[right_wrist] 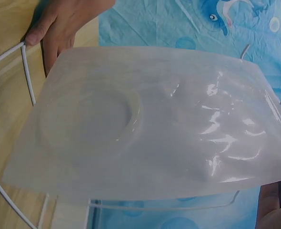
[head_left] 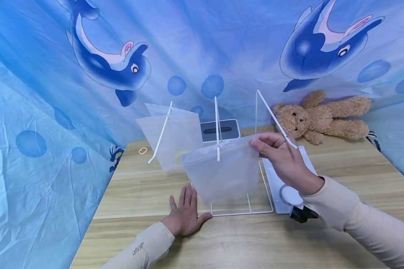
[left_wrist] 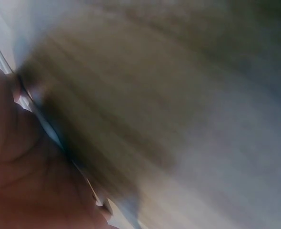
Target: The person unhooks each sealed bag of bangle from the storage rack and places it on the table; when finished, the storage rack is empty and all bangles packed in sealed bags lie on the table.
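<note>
My right hand (head_left: 287, 164) pinches the top right corner of a translucent plastic bag (head_left: 227, 173), thumb in front. The tip of the middle arm of a white wire rack (head_left: 217, 119) shows in front of this bag's upper edge. A faint round shape shows in the bag in the right wrist view. My left hand (head_left: 185, 215) lies with fingers extended at the front left of the rack's base; its palm (left_wrist: 31, 167) fills the left of the blurred left wrist view. More translucent bags (head_left: 175, 130) hang at the rack's left arm, a yellow ring shape showing low beside them.
A wooden ring (head_left: 143, 151) lies at the back left of the table (head_left: 128, 209). Behind the rack stands a grey slotted box (head_left: 233, 129). A teddy bear (head_left: 318, 117) lies at the back right. Under my right forearm are a white sheet (head_left: 274, 186) and a round white object (head_left: 290, 195).
</note>
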Tool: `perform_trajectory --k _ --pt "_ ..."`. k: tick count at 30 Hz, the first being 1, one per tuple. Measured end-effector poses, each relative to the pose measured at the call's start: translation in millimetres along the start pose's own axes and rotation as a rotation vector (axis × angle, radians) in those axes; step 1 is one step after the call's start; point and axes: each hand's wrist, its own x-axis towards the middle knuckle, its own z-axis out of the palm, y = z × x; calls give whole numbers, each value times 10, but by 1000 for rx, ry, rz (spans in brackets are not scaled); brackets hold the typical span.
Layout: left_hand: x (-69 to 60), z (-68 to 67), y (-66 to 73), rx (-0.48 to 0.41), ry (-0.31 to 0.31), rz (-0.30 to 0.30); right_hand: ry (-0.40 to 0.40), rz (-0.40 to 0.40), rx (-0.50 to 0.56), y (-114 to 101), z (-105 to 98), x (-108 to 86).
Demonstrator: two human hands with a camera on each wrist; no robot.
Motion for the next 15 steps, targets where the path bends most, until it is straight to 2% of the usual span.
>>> perform_trajectory --k 7,15 --pt "5 41 -10 -40 14 15 -11 24 66 -1 0 -57" --pt "21 89 -45 -47 16 18 8 16 79 -49 10 -96"
